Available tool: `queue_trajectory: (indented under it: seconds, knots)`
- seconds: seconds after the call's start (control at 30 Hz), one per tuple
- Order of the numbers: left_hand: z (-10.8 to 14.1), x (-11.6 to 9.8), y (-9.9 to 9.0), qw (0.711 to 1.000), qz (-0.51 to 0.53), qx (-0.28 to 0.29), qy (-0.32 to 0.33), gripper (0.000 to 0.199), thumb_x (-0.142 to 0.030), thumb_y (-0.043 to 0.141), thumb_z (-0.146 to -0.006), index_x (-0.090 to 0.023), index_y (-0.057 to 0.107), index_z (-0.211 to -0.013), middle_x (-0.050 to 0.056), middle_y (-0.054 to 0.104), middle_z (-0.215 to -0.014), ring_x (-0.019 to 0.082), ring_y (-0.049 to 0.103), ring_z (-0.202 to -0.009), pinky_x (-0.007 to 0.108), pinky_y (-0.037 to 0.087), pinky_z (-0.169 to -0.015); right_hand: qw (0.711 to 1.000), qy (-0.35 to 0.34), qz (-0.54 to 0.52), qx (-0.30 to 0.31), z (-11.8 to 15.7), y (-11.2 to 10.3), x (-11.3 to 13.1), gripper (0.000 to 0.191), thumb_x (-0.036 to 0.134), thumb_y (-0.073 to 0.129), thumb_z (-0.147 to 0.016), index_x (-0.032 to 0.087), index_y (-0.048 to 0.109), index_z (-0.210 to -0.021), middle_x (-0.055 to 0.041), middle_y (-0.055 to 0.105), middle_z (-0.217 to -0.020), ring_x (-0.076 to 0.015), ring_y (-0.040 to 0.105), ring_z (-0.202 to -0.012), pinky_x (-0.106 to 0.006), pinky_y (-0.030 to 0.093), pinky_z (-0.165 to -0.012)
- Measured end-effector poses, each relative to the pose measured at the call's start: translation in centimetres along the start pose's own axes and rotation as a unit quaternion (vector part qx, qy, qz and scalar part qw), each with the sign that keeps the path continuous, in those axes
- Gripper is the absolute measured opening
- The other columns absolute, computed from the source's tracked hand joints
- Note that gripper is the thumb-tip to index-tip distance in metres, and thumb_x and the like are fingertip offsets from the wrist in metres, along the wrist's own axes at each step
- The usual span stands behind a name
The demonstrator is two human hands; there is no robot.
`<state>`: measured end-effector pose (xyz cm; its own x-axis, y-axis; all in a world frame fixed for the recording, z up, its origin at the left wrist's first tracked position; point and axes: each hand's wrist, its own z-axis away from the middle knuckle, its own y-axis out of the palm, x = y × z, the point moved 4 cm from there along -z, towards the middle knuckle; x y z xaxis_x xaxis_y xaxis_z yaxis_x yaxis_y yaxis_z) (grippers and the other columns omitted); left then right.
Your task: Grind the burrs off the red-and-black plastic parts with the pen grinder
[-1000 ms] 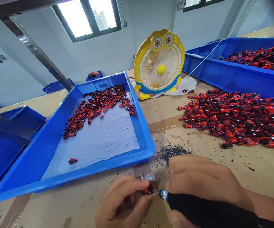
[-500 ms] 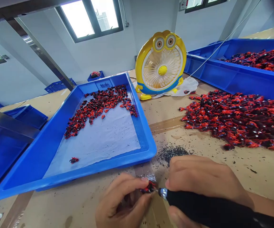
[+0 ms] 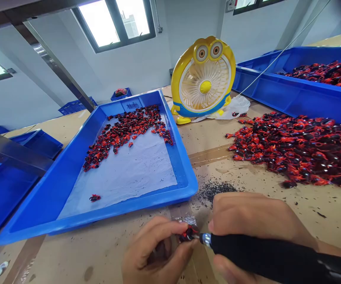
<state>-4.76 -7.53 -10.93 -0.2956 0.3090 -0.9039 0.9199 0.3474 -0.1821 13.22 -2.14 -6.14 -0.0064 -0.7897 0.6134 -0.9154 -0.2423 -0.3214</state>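
Between the thumb and forefinger of my left hand (image 3: 158, 250) is a small red and black plastic piece (image 3: 187, 233), partly hidden by the fingers. My right hand (image 3: 253, 221) is wrapped round a black pen-shaped rotary tool (image 3: 259, 252) with a silver collar. Its thin metal tip meets the right side of the small piece. Black shavings (image 3: 214, 192) lie scattered on the cardboard-covered table just beyond my hands.
A blue tray (image 3: 120, 215), lined with white paper, holds many similar pieces at its far end. To the right lies a large pile of them (image 3: 295, 150). A yellow fan (image 3: 205, 86) stands behind, beside a long blue bin (image 3: 289, 88). A metal post (image 3: 60, 71) slants at left.
The whole view has shifted slightly, so everything sits a little further right. Both hands keep their grips, and the tool tip stays at the small piece.
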Motion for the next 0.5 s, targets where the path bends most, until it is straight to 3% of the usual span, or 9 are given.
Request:
queue_trajectory:
  seconds: [0.13, 0.23, 0.5]
  knots:
    - [-0.05, -0.22, 0.02, 1.000, 0.002, 0.001, 0.000, 0.019, -0.015, 0.090, -0.083, -0.028, 0.084, -0.095, -0.003, 0.071, -0.076, 0.009, 0.051, -0.057, 0.023, 0.039, -0.052, 0.997, 0.049, 0.054, -0.006, 0.13, -0.36, -0.14, 0.018, 0.027, 0.068, -0.100, 0.023, 0.055, -0.087, 0.0076, 0.051, -0.066, -0.0097, 0.045, -0.057, -0.026, 0.039, -0.054]
    - [-0.03, -0.41, 0.12, 1.000, 0.002, 0.001, 0.009, 0.017, -0.016, 0.091, -0.083, -0.027, 0.084, -0.095, -0.003, 0.070, -0.074, 0.010, 0.051, -0.056, 0.023, 0.038, -0.051, 1.000, 0.020, 0.011, -0.005, 0.25, -0.26, 0.13, 0.016, 0.029, 0.066, -0.104, 0.023, 0.057, -0.092, 0.0079, 0.051, -0.066, -0.0096, 0.044, -0.057, -0.026, 0.037, -0.054]
    - [0.08, -0.36, 0.05, 1.000, 0.003, 0.000, 0.008, 0.017, -0.015, 0.089, -0.084, -0.026, 0.083, -0.095, -0.003, 0.070, -0.078, 0.009, 0.050, -0.056, 0.023, 0.039, -0.051, 1.000, 0.013, -0.026, -0.007, -0.37, -0.18, -0.09, 0.019, 0.019, 0.074, -0.091, 0.023, 0.057, -0.095, 0.0089, 0.054, -0.069, -0.0068, 0.048, -0.058, -0.022, 0.041, -0.057]
